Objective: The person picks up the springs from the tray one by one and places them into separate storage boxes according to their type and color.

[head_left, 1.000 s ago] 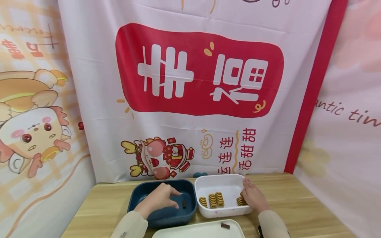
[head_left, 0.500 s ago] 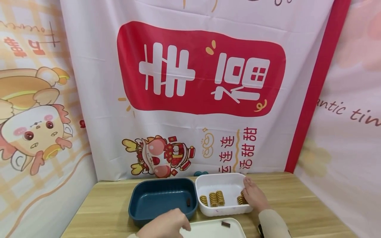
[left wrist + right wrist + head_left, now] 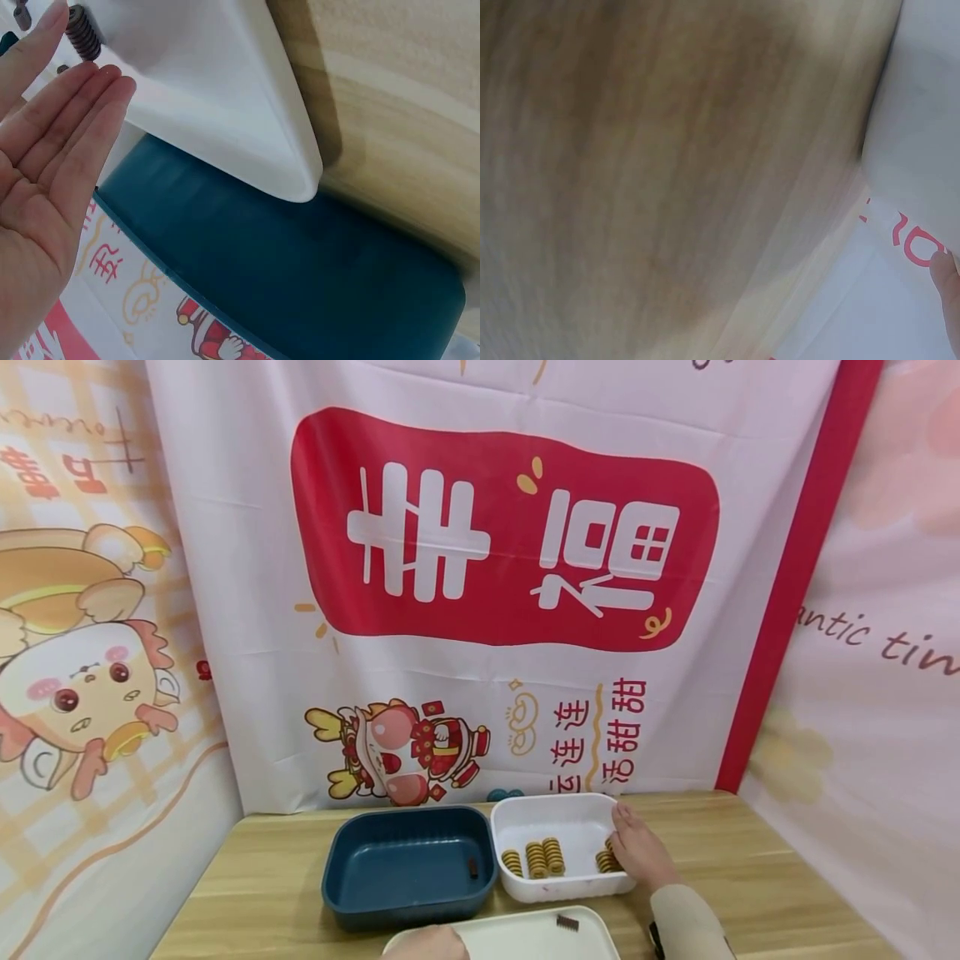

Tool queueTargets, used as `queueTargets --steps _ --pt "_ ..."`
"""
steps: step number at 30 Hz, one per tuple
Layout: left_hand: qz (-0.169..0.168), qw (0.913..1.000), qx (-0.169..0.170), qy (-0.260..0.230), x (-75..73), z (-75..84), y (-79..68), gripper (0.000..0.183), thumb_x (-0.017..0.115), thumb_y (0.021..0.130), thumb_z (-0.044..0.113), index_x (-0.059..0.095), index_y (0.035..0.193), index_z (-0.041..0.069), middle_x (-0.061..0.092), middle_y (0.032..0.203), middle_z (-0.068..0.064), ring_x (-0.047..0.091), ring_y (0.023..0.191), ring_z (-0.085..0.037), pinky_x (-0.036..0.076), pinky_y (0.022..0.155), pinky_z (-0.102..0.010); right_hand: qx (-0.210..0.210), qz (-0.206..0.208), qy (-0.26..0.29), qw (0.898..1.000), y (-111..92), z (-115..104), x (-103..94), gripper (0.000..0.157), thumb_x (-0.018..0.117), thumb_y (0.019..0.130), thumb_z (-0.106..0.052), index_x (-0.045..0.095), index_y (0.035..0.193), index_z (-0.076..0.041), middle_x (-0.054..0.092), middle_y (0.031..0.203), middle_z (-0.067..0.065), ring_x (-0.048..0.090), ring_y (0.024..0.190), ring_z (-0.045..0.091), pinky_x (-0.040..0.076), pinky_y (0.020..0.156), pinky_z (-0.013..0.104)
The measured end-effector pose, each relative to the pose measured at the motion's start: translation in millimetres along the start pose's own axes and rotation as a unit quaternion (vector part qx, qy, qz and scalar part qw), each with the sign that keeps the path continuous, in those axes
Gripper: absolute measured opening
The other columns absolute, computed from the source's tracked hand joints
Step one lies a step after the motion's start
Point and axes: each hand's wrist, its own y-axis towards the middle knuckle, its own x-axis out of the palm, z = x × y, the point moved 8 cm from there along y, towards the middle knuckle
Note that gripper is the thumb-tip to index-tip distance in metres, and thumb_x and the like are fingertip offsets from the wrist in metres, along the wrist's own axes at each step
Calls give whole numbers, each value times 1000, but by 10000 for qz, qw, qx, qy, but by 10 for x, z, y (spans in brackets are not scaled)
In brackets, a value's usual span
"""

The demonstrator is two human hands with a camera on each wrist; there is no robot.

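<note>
My left hand (image 3: pixel 431 943) is low over the white tray (image 3: pixel 495 939), cut off by the head view's bottom edge. In the left wrist view its fingers are straight, with the fingertips close to a dark coil spring (image 3: pixel 82 34); contact is unclear. Another small dark spring (image 3: pixel 567 923) lies near the tray's far right. My right hand (image 3: pixel 647 852) rests on the right wall of the white bin (image 3: pixel 562 891), fingers extended. Several yellow-brown springs (image 3: pixel 543 858) sit inside that bin, some partly hidden by the hand. The blue bin (image 3: pixel 408 914) holds one small dark spring (image 3: pixel 472 867).
The blue and white bins stand side by side at the back of the wooden table (image 3: pixel 255 885), with the tray in front of them. A printed cloth (image 3: pixel 502 543) hangs behind the table, and more printed cloth borders both sides.
My left hand has left the blue bin and moved down and toward the person, over the tray. The dark spring in the blue bin shifted slightly right. The right hand has stayed at the white bin.
</note>
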Motion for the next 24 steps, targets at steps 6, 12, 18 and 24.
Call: queueTargets --steps 6,12,18,24 --pt "524 9830 1125 1352 -12 189 22 29 65 81 30 55 55 30 41 49 25 26 44 17 23 38 -5 -4 20 -4 10000 -1 -11 -12 45 47 94 -7 41 130 19 38 138 33 32 131 46 26 107 54" --pt "414 9809 1126 1528 53 160 103 26 65 80 29 56 56 30 43 51 23 30 46 15 26 41 -6 -15 43 1 10000 1 -14 -10 44 48 93 -6 43 129 20 40 137 34 33 130 46 27 106 53" --pt "470 9920 886 760 89 106 129 22 63 82 27 63 60 25 44 53 21 30 48 17 28 43 -4 0 -29 -25 10000 0 -24 -8 44 48 93 -6 43 129 19 40 137 34 33 130 46 27 106 53" --pt "308 9892 1093 929 101 148 145 20 63 84 28 65 64 27 46 54 22 31 49 18 29 44 -3 -3 33 -22 10000 1 -7 3 45 48 93 -7 43 129 19 40 137 34 33 130 46 27 106 53"
